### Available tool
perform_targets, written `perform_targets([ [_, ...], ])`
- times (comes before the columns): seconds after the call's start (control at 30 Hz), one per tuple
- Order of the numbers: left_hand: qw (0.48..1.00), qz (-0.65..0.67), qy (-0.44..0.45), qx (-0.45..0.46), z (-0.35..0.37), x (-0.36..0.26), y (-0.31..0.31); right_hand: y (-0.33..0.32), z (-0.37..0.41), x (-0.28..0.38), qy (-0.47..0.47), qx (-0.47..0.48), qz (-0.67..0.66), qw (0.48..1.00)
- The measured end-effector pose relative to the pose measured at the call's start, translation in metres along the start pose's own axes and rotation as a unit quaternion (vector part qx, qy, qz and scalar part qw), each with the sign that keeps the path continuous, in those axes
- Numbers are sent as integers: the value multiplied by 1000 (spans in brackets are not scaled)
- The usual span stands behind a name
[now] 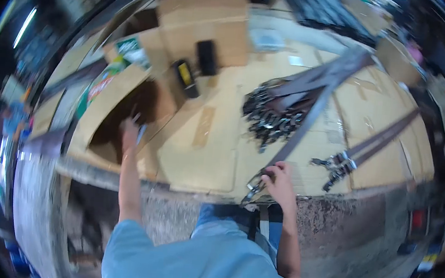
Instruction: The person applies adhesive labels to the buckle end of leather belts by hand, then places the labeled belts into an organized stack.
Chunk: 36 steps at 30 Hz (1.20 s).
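My left hand (130, 128) reaches into the mouth of an open cardboard box (108, 102) at the left; its fingers are blurred, and something small and shiny shows beside them. Near the table's front edge, my right hand (278, 182) has its fingers curled on the end of a dark strap (304, 127) with a metal buckle. That strap runs up to a pile of dark straps (304, 88), whose metal buckles (273, 117) are bunched together. Further right, a smaller group of straps (379, 140) lies with its clips toward the front.
Two dark objects, one with a yellow label (186, 75) and one plain black (206, 57), stand before a larger cardboard box (205, 20). Cardboard covers the table (214, 165). Dark bundles (328, 11) lie at the back. A person in blue (16, 115) is at far left.
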State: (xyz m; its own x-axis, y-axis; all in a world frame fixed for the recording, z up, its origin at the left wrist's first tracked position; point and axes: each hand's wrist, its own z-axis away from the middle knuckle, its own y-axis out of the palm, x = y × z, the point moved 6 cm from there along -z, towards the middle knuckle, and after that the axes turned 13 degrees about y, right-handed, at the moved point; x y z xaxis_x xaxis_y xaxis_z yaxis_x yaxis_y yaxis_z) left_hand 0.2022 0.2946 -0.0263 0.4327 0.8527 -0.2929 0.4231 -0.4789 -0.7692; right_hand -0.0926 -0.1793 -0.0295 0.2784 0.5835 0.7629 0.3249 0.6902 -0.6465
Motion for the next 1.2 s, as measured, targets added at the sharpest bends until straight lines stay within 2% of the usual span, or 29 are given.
perform_targets([
  [0.07,979,-154,-95,90,-13,0,-10,0,1,-2,3,1,-10,1000],
  [0.13,974,-169,-123,85,-12,22,-7,-3,2,-2,0,-37,-16,999],
  [0.17,973,-154,-160,70,-9,28,-9,-1,2,-3,9,-22,-28,999],
  [0.27,972,-154,-157,76,-16,-8,-31,-3,4,-2,21,-12,-30,999],
  [0.33,972,-201,-117,29,-16,-25,-47,-2,4,-1,21,-4,-19,1000],
  [0.4,975,-196,-100,13,-14,-18,-45,-3,5,1,16,-6,-17,1000],
  [0.47,982,-171,-61,-58,-11,-22,-53,-3,6,5,6,-2,-13,1000],
  [0.5,981,-173,-65,-56,-10,-19,-54,-4,6,5,13,0,-5,1000],
  [0.57,965,-239,-108,12,-9,-7,-53,-4,5,5,16,1,4,1000],
  [0.6,964,-240,-111,10,-7,-2,-51,-3,4,2,28,5,-3,1000],
  [0.67,971,-206,-71,-102,-3,2,-54,-4,5,6,38,9,-10,999],
  [0.7,970,-207,-72,-104,-5,-12,-62,-16,8,13,63,-47,51,996],
  [0.73,992,-68,-33,-106,-8,-47,-71,-29,12,20,89,-104,112,984],
  [0.8,975,184,61,-109,-5,-131,-79,-43,14,34,106,-102,93,985],
  [0.83,957,273,90,-40,-1,-170,-75,-40,13,39,117,-26,-23,993],
  [0.87,938,288,192,4,8,-208,-64,-33,14,42,127,51,-138,981],
  [0.9,916,360,158,87,23,-238,-42,-27,15,43,130,53,-136,981],
  [0.93,886,407,149,164,36,-282,-38,-15,16,52,91,110,-279,950],
  [0.97,817,482,221,228,49,-317,-25,-9,18,60,51,164,-415,893],
  [1.0,778,519,224,274,62,-345,-17,-10,20,58,50,164,-415,894],
  [1.03,736,553,227,319,72,-370,-9,-8,23,55,65,214,-417,881],
  [1.07,707,586,242,313,75,-391,-9,-8,28,51,81,262,-417,866],
  [1.1,677,617,258,306,75,-408,-10,-13,32,46,79,261,-417,867],
  [1.13,676,618,261,305,76,-417,-6,-19,37,38,105,251,-432,860],
  [1.2,631,648,273,328,83,-436,-1,-27,44,22,134,238,-446,852],
])
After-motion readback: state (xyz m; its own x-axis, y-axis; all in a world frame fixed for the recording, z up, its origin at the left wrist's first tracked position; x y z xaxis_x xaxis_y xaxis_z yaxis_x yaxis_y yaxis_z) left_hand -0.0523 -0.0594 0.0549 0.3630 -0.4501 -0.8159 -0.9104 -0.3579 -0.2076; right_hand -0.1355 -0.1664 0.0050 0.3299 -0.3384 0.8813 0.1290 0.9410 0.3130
